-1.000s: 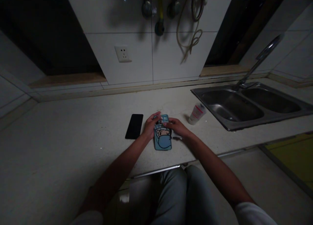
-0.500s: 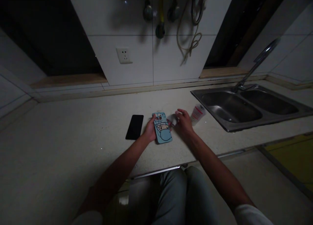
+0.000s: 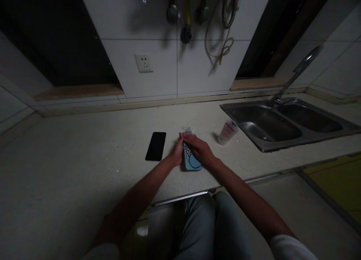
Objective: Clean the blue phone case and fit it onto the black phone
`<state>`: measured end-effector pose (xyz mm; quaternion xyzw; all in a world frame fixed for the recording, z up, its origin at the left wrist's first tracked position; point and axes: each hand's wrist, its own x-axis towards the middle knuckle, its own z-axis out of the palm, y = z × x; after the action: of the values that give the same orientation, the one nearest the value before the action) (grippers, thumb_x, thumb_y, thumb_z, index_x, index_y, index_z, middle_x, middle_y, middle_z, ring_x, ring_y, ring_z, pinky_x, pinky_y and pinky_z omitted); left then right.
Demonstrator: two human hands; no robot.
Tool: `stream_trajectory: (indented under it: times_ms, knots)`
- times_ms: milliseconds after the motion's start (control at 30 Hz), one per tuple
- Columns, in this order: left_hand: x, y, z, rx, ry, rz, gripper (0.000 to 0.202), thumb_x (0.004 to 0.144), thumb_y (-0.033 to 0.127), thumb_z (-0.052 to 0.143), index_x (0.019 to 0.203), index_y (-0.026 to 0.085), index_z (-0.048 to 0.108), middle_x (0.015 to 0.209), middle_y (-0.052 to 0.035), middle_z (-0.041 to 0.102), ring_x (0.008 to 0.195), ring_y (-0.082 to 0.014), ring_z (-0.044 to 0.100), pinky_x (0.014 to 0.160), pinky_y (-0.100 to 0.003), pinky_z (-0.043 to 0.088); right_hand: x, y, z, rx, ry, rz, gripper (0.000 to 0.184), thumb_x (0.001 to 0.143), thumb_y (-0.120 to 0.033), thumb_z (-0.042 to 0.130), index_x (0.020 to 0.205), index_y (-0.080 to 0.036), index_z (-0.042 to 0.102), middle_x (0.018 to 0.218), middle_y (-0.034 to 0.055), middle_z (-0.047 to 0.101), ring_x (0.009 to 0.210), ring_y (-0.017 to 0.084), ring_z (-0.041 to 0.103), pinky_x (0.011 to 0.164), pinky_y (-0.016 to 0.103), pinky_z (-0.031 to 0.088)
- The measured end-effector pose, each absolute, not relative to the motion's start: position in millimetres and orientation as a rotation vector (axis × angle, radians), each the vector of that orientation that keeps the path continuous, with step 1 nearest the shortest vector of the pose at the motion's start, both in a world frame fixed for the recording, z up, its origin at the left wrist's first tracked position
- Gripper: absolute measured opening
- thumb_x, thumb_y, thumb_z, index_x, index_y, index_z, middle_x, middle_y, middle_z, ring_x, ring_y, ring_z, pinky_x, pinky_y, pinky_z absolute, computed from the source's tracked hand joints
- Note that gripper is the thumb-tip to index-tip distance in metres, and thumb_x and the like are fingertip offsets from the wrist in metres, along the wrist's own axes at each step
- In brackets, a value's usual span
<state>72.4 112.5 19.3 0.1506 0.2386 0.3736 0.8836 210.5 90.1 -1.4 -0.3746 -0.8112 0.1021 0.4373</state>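
Note:
A light-blue phone case [image 3: 192, 163] with a cartoon print is held over the counter; whether a phone is inside I cannot tell. My left hand [image 3: 177, 151] grips it along its left edge. Across its upper part lies my right hand [image 3: 200, 147], fingers together and pressed down. A crumpled whitish sheet, perhaps a wipe [image 3: 187, 130], pokes out past the right fingertips at the case's top end. To the left, a black phone [image 3: 156, 146] lies flat with its dark face up. A clear plastic cup [image 3: 228, 133] with red marking leans at the right.
A steel double sink [image 3: 265, 120] with a tall faucet [image 3: 299, 70] is set into the pale counter [image 3: 84, 147] on the right. The counter's front edge [image 3: 180, 198] runs before my legs. On the tiled wall are a socket [image 3: 143, 63], pipe valves and a hanging cord [image 3: 221, 53].
My right hand has moved left with the whitish sheet, from beside the cup onto the case's upper part. The case has shifted slightly toward me and right.

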Motion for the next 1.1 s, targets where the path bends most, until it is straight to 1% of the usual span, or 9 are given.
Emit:
stream_trajectory:
  times_ms: [167,300,467,567,667,767,900,1000,1100]
  knots:
    - [69,113,19,0.295,0.493,0.78,0.07,0.095,0.07,0.039,0.119,0.01,0.068,0.101,-0.0169,0.076,0.095,-0.0293,0.074,0.093,-0.043,0.055,207,79,-4,-0.846,-2.138,0.204,0.046,0.096,-0.012,0.045,0.136,-0.027,0.062,0.144,0.0063,0.061,0.139,0.019,0.052,0.117,0.043,0.044]
    - [64,118,14,0.29,0.574,0.77,0.076,0.095,0.071,0.032,0.115,0.008,0.068,0.095,-0.019,0.076,0.084,-0.0292,0.075,0.085,-0.046,0.058,203,59,-8,-0.768,-2.231,0.2,0.047,0.095,-0.01,0.047,0.137,-0.025,0.06,0.143,0.0081,0.061,0.138,0.019,0.053,0.117,0.042,0.044]
    - [58,123,16,0.29,0.58,0.8,0.076,0.096,0.07,0.027,0.117,0.008,0.067,0.09,-0.0172,0.076,0.073,-0.0259,0.073,0.072,-0.043,0.06,200,26,-10,-0.692,-2.315,0.233,0.049,0.096,-0.008,0.046,0.14,-0.025,0.057,0.142,0.0067,0.063,0.14,0.017,0.05,0.118,0.039,0.042]
    - [56,123,19,0.293,0.561,0.79,0.075,0.096,0.07,0.029,0.117,0.008,0.066,0.09,-0.0179,0.075,0.072,-0.026,0.072,0.07,-0.042,0.06,206,14,-11,-0.679,-2.313,0.237,0.049,0.096,-0.008,0.046,0.141,-0.023,0.057,0.141,0.008,0.063,0.139,0.018,0.05,0.118,0.038,0.042]
    - [57,123,19,0.288,0.547,0.793,0.073,0.097,0.069,0.029,0.112,0.009,0.068,0.09,-0.0171,0.075,0.072,-0.0258,0.072,0.068,-0.041,0.06,215,11,-13,-0.72,-2.292,0.226,0.047,0.096,-0.01,0.048,0.14,-0.022,0.058,0.141,0.009,0.063,0.138,0.019,0.052,0.118,0.04,0.043]
    - [60,124,18,0.293,0.549,0.799,0.071,0.097,0.068,0.03,0.105,0.009,0.07,0.086,-0.0164,0.075,0.073,-0.0256,0.073,0.07,-0.039,0.06,223,16,-14,-0.933,-2.199,0.238,0.05,0.096,-0.011,0.049,0.143,-0.026,0.057,0.148,0.007,0.057,0.141,0.02,0.049,0.117,0.042,0.043]
    - [66,125,16,0.288,0.557,0.787,0.069,0.098,0.065,0.033,0.103,0.008,0.071,0.086,-0.0171,0.076,0.079,-0.027,0.074,0.081,-0.041,0.059,224,34,-14,-1.184,-2.024,0.323,0.057,0.095,-0.01,0.049,0.149,-0.028,0.049,0.156,0.0068,0.046,0.145,0.022,0.043,0.119,0.049,0.04]
    - [68,124,16,0.288,0.538,0.796,0.063,0.098,0.063,0.039,0.104,0.01,0.072,0.089,-0.0159,0.076,0.082,-0.0266,0.075,0.084,-0.041,0.058,220,53,-11,-1.249,-1.942,0.346,0.057,0.093,-0.007,0.048,0.146,-0.027,0.054,0.155,0.0068,0.047,0.144,0.024,0.044,0.12,0.051,0.038]
    - [67,121,17,0.308,0.505,0.778,0.06,0.099,0.061,0.039,0.108,0.011,0.071,0.093,-0.0149,0.077,0.086,-0.0259,0.075,0.087,-0.04,0.058,218,74,-4,-1.298,-1.874,0.328,0.056,0.089,-0.005,0.048,0.14,-0.023,0.061,0.154,0.0078,0.049,0.144,0.025,0.045,0.121,0.051,0.037]
